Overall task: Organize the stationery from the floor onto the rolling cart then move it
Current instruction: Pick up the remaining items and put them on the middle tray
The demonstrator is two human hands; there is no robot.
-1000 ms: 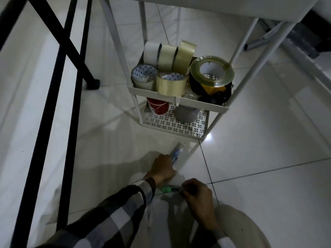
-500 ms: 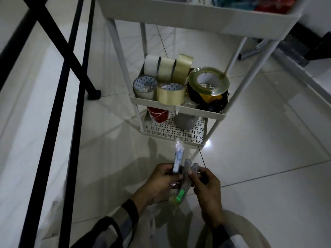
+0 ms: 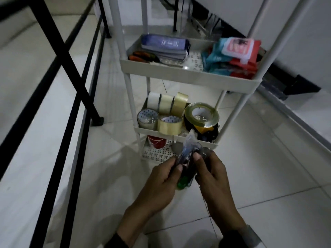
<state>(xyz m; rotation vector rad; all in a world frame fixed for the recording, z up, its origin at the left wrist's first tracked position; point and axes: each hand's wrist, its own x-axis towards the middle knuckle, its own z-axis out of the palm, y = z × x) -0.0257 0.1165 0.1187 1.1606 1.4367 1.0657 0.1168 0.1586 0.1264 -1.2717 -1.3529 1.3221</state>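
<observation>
Left hand [image 3: 161, 183] and right hand [image 3: 213, 178] jointly grasp a bundle of plastic-wrapped pens [image 3: 188, 158], held above the floor [image 3: 268, 158] at 6 o'clock of the rolling cart [image 3: 188, 76].

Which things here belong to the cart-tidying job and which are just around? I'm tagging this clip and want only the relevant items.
Part of the job:
- rolling cart
- wrapped pens, held by left hand and right hand
- tape rolls on the middle shelf
- notebooks and packets on the top shelf

Just around:
- black railing
- tiled floor
</observation>
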